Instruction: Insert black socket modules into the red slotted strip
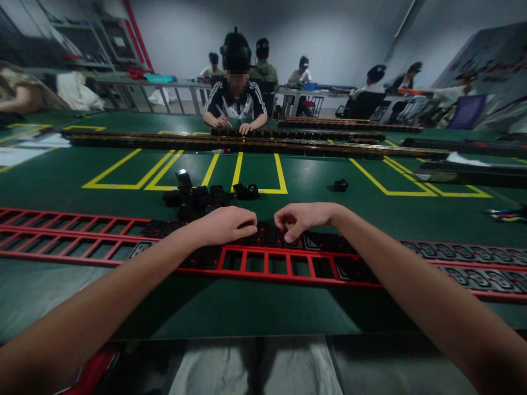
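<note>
A long red ladder-like frame (284,277) with two rows of slots lies across the table in front of me. Over its far row, my left hand (230,225) is closed, fingertips bent down at a black square piece. My right hand (304,217) is curled a little to the right, its thumb and fingertips at the same row. Whatever either hand's fingers grip is hidden. Between the hands, a black square piece (269,237) sits in a slot. Below them, several slots of the near row hold nothing, with black pieces (348,269) on either side.
Beyond the frame lies a heap of small black blocks (200,195), with one block (340,185) apart to the right. Long dark strips (255,142) cross the green table (313,175). A co-worker (235,101) sits opposite. Cables (508,214) lie at right.
</note>
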`<state>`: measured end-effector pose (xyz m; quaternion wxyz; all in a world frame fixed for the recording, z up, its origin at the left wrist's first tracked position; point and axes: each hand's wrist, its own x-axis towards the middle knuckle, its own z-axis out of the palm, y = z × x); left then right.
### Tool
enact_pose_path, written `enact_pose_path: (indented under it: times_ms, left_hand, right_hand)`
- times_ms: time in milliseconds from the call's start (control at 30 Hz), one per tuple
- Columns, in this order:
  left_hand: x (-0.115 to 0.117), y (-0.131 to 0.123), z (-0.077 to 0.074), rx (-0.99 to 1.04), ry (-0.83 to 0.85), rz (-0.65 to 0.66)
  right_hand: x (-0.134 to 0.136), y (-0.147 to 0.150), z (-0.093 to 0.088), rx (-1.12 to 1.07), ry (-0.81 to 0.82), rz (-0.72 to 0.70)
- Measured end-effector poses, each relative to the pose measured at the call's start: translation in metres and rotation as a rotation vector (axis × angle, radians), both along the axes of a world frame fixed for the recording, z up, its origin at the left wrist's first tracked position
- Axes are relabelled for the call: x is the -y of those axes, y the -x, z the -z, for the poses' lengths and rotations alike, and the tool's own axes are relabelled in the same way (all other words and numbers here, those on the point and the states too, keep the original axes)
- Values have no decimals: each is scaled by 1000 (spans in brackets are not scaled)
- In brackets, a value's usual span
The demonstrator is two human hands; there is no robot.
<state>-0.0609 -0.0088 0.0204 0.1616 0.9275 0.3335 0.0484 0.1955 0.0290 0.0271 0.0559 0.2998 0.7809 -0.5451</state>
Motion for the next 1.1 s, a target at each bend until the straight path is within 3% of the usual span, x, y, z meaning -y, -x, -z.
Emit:
enact_pose_path:
  times_ms: [467,933,1100]
  left_hand:
    - [-2,0,4,22,11,4]
    - [-8,1,5,101,137,46]
    - [-4,0,3,60,55,32]
  right_hand:
    - [-1,-2,3,-57,9,-16]
    - [0,-2,4,-37,23,-2]
    - [0,-2,4,-38,-12,-4]
